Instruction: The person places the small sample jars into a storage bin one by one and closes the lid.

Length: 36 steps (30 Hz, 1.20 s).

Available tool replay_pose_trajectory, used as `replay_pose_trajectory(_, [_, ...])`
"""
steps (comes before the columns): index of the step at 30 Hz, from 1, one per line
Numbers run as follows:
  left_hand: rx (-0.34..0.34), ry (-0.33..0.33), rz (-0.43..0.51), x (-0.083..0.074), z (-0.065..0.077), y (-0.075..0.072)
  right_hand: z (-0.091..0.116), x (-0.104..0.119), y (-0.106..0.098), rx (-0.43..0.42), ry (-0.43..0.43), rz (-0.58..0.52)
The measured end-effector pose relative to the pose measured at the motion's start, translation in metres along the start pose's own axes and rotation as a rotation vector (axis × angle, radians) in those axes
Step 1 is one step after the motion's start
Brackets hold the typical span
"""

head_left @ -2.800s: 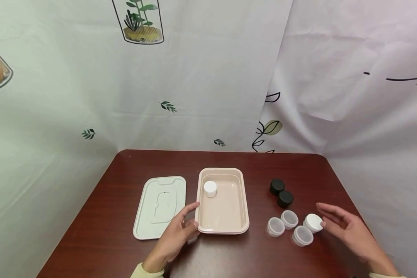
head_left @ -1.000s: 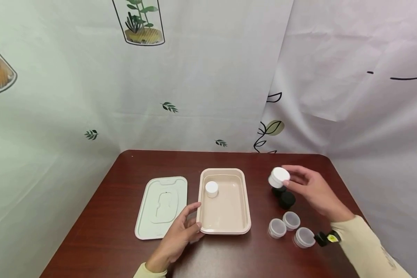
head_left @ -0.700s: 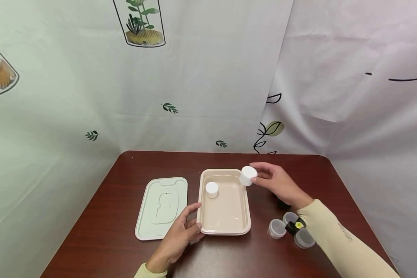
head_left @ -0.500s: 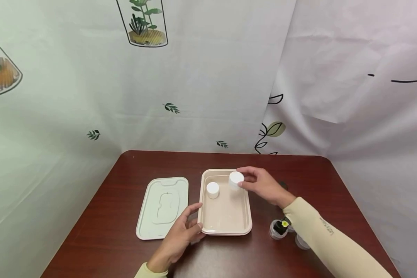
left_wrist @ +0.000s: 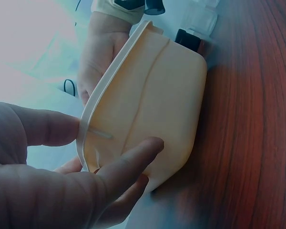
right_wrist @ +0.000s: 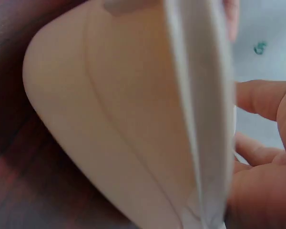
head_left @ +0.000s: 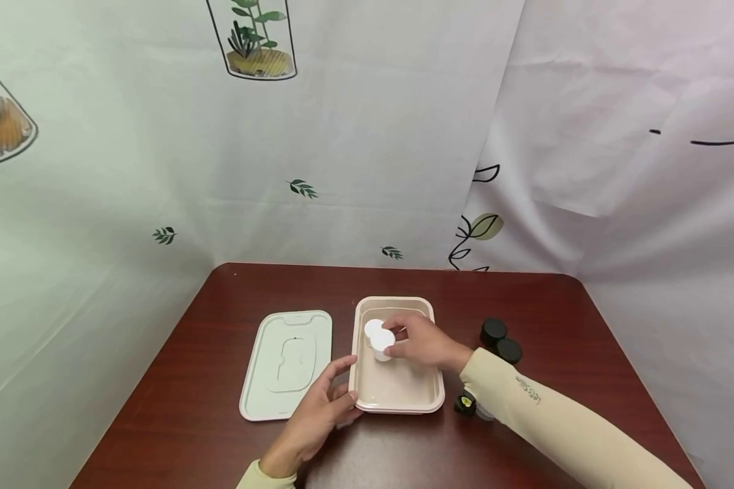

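Observation:
A beige plastic food box [head_left: 397, 401] stands at mid-table. My left hand [head_left: 318, 414] grips its front left corner; in the left wrist view one fingertip lies at the rim [left_wrist: 97, 95] and another against the side wall. My right hand [head_left: 425, 341] reaches into the box and pinches a small white round jar [head_left: 382, 343] between thumb and fingers. Right behind that jar, partly covered by it, is a second white jar [head_left: 373, 328] inside the box on the left. In the right wrist view the box wall [right_wrist: 124, 95] hides the jar almost wholly.
A pale green lid [head_left: 287, 367] lies flat left of the box. Two black round jars [head_left: 493, 331] sit side by side to the right. Under my right sleeve [head_left: 556, 407] a clear jar [head_left: 484, 412] shows partly. A printed curtain [head_left: 367, 136] hangs behind the table.
My right hand took the white jar from the group of jars at the right and carried it leftward into the box, beside the other white jar. The left hand stayed at the box corner.

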State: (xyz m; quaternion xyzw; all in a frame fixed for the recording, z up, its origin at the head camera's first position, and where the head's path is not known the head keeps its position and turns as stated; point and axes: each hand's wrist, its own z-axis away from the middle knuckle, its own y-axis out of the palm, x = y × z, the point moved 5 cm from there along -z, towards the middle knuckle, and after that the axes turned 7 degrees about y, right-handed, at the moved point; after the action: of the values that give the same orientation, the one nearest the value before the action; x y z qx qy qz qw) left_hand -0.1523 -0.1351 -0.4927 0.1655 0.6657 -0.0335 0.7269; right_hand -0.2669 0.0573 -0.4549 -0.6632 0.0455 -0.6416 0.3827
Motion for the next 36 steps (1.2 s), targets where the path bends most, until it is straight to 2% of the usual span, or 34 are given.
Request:
replay_pose_trajectory(3, [0.004, 0.001, 0.003, 0.000, 0.000, 0.000, -0.003, 0.002, 0.009, -0.020, 0.019, 0.042])
replay_pose_trajectory(9, [0.013, -0.002, 0.010, 0.001, 0.000, 0.002, -0.005, 0.001, 0.022, -0.037, 0.065, 0.059])
replay_pose_trajectory(16, [0.014, 0.003, 0.000, 0.000, -0.001, 0.003, -0.004, -0.001, 0.027, -0.061, 0.090, 0.097])
replay_pose_trajectory(25, [0.008, 0.006, -0.004, 0.000, -0.001, 0.004, -0.003, -0.005, 0.028, -0.057, 0.127, 0.035])
replay_pose_trajectory(31, [-0.003, 0.009, -0.001, 0.000, -0.001, 0.004, -0.002, 0.003, 0.018, -0.071, 0.146, 0.023])
replay_pose_trajectory(36, [-0.019, 0.011, -0.005, -0.003, 0.000, 0.001, 0.007, 0.018, -0.004, -0.036, 0.092, -0.132])
